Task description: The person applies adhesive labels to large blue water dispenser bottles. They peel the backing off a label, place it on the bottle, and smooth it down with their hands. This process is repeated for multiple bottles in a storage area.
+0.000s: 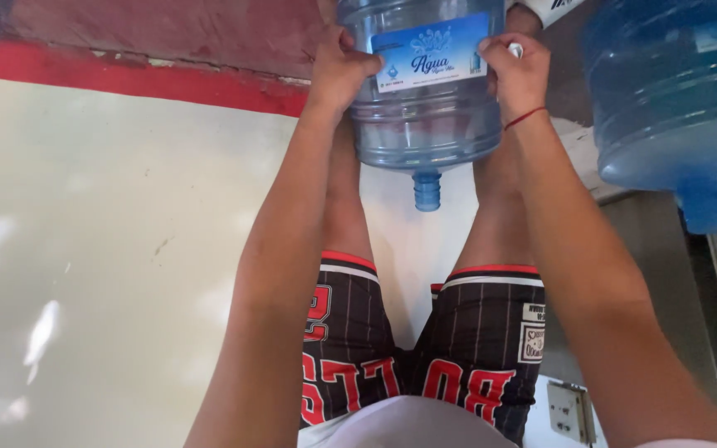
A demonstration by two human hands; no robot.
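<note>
Gripping the clear blue plastic water jug (425,91), neck toward me, I have left hand (340,70) and right hand (518,73) fingers clamped on its sides above my knees; next move needs firm, even support.

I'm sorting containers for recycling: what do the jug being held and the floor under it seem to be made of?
Jug: likely clear blue-tinted rigid plastic, glossy, since legs show through it. Floor: looks like smooth pale tile or polished concrete, with soft light reflections; which one is unclear.
</note>
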